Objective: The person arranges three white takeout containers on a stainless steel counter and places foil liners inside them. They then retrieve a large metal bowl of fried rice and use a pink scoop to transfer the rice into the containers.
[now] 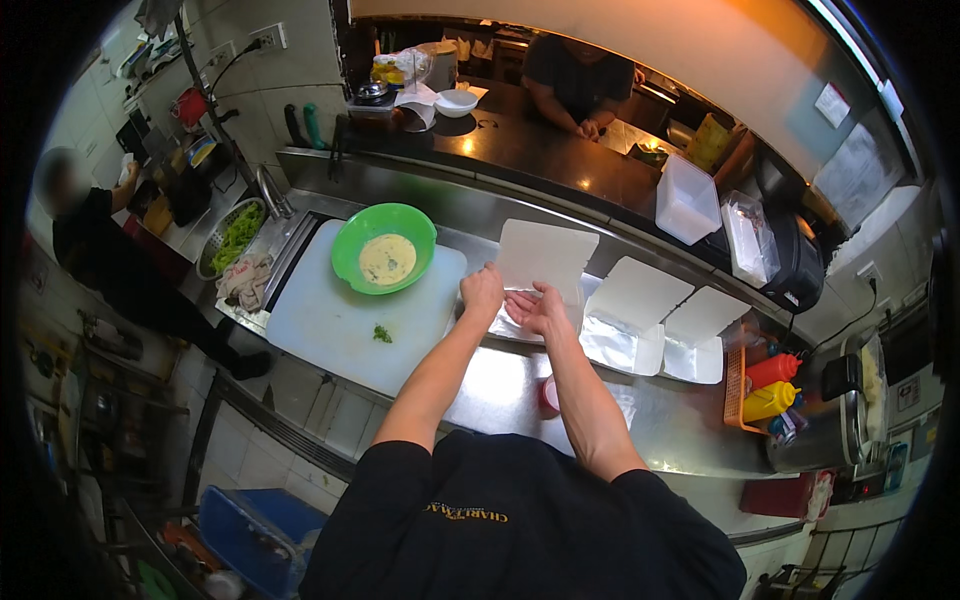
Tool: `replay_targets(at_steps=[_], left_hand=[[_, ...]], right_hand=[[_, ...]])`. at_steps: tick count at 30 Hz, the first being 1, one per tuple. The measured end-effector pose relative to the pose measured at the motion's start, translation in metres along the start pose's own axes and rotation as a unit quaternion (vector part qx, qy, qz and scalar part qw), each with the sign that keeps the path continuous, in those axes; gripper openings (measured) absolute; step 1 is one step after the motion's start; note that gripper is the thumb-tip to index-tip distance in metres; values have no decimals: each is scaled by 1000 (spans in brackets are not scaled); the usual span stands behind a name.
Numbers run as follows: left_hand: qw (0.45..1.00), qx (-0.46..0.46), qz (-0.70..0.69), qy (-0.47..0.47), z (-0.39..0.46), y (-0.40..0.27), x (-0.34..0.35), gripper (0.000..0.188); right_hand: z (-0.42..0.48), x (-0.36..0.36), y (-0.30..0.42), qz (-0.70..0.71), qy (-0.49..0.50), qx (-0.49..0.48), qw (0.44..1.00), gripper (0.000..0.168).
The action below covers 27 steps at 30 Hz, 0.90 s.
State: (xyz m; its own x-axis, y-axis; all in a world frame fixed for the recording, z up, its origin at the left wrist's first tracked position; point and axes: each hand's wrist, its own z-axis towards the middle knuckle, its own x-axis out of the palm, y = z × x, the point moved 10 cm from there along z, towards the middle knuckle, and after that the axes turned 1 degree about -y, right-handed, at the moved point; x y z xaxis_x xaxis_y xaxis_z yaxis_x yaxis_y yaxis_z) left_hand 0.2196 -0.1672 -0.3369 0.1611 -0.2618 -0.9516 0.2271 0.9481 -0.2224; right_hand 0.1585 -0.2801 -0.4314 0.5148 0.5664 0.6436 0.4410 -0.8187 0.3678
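My left hand [482,290] is curled into a fist at the left side of an open white takeout carton [551,251]. Whether its fingers pinch anything cannot be seen. Palm up, my right hand [534,307] is over the front of the same carton, its fingers apart and nothing visible in it. Foil lines the carton's base, partly covered by my hands. To the left, a green plastic bowl [346,259] with a pale yellow, green-flecked mixture [388,259] rests on a white cutting board [315,337]. Chopped green herbs [382,334] lie on the board.
Two more foil-lined cartons, a middle one [637,300] and a right one [709,322], stand open alongside. An orange basket [735,382] holds red and yellow squeeze bottles. A colander of lettuce [238,236] sits left. One person [112,240] stands left; another [577,82] is behind the pass-through counter.
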Motion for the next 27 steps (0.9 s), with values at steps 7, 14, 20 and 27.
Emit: replay_targets(at_steps=[7,14,20,27], left_hand=[[1000,13,11,-22,2,-3,0,14],[1000,8,23,-12,5,-2,-3,15],[999,-6,37,7,7,-1,5,16],[997,-14,66,37,11,-2,11,16]], right_hand=[[2,-6,-5,5,-36,23,999,52],[4,8,-9,-8,40,58,997,61],[-6,-13,17,-34,-1,19,999,64],[-30,-23,38,-13,-44,-20,999,64]])
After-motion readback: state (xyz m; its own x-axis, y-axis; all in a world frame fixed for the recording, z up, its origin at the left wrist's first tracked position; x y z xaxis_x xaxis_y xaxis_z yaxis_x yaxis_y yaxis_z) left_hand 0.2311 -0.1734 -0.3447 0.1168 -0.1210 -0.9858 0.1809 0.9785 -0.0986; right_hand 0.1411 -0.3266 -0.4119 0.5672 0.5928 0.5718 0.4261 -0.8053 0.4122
